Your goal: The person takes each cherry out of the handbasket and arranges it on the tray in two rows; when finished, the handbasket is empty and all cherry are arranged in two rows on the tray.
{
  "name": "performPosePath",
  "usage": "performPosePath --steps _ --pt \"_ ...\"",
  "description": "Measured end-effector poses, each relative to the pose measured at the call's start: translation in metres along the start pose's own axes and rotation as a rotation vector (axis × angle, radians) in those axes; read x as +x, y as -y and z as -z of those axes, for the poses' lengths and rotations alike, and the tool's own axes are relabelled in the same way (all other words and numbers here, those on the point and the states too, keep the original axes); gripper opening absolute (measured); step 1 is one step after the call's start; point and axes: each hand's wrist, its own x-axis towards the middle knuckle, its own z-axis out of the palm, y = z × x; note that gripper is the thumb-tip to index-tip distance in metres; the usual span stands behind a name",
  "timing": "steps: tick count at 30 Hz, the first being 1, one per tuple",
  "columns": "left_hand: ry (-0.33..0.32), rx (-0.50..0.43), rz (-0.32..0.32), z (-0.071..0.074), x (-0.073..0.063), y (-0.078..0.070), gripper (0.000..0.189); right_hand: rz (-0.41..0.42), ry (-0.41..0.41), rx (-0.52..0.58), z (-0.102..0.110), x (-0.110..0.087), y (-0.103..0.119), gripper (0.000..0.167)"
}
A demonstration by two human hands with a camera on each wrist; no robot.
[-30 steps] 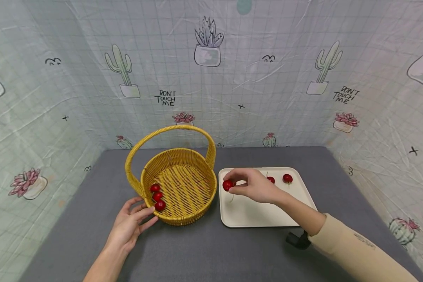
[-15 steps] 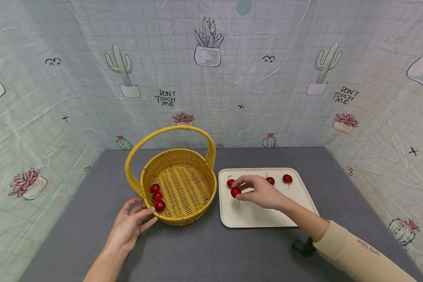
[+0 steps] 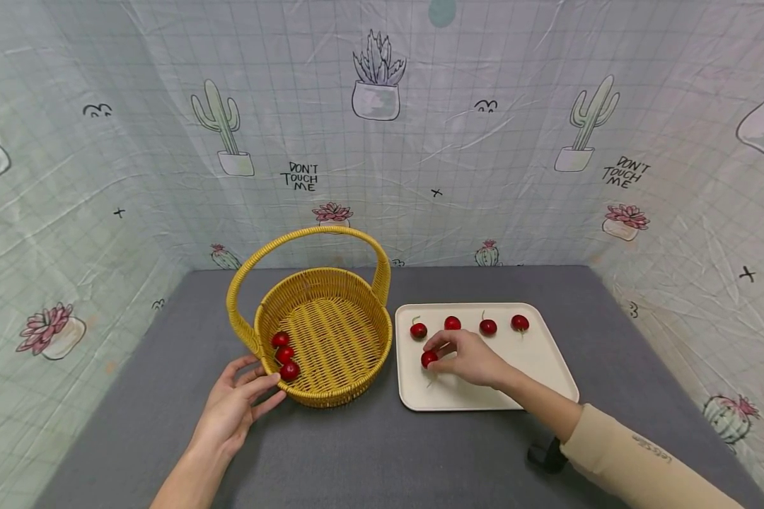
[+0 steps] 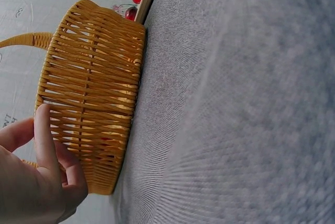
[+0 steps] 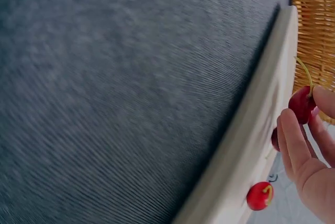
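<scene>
Left hand (image 3: 232, 410): placed at the near-left rim of the basket, extended fingers laid against rim and outer wall; whether the rim is pinched cannot be told.

Right hand (image 3: 467, 359): reached in from the right, with beige sleeve (image 3: 633, 452); one cherry grasped between thumb and fingertips.

Held cherry (image 3: 429, 360): positioned over the left half of the tray, at the basket-facing tips of the right hand. Body round, without a marked long axis; stem pointed toward the near side. Contact with the tray cannot be made out.

Tray (image 3: 477, 392): cream, rectangular, laid with its long side across the table; set just beside the basket, to its right.

Basket (image 3: 356, 393): yellow, woven, its arched handle (image 3: 312, 232) upright. Placed to the left of the held cherry, with only the tray's left margin and a narrow strip of table between. The basket is touched by the left hand alone; the held cherry is well apart from that hand.

Three cherries (image 3: 284, 354): lined up inside the basket, against its left wall.

Four cherries (image 3: 487, 327): spaced in a row along the tray's far side, beyond the right hand; none held.

Backdrop (image 3: 458, 155): pale cloth, printed with potted cacti.
</scene>
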Motion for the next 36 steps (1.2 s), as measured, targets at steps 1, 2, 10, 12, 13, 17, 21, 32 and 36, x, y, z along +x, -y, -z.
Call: performPosePath --steps 1,2,10,12,13,17,21,32,36 --pt "0.001 0.0 0.0 -0.0001 -0.0003 -0.0001 0.054 -0.005 -0.005 -0.007 -0.0009 -0.0001 -0.0009 0.022" --pt "0.001 -0.001 -0.001 -0.0002 -0.0005 -0.0004 0.054 -0.01 -0.009 -0.017 -0.0017 -0.0003 -0.0016 0.022" --pt "0.0 0.008 0.002 -0.0009 -0.0019 -0.0018 0.055 0.015 -0.023 -0.05 -0.0051 0.0001 -0.0019 0.023" --pt "-0.002 0.009 0.003 -0.0012 -0.0021 -0.0021 0.055 0.021 -0.02 -0.06 -0.0056 0.0004 -0.0025 0.024" --pt "-0.002 0.008 0.004 -0.0013 -0.0022 -0.0022 0.054 0.02 -0.019 -0.066 -0.0061 0.0006 -0.0027 0.023" --pt "-0.007 0.002 0.005 -0.0015 -0.0023 -0.0023 0.052 0.008 -0.015 -0.088 -0.0077 0.001 -0.004 0.023" --pt "-0.009 0.002 0.003 -0.0013 -0.0029 -0.0021 0.051 0.003 -0.009 -0.092 -0.0074 0.0 -0.0031 0.024" --pt "-0.004 0.014 0.002 -0.0015 -0.0017 -0.001 0.055 0.029 -0.009 -0.088 -0.0054 -0.0007 -0.0008 0.028" --pt "-0.007 0.019 0.009 -0.0019 -0.0003 -0.0003 0.056 0.049 0.0 -0.083 -0.0046 -0.0005 -0.0024 0.03"
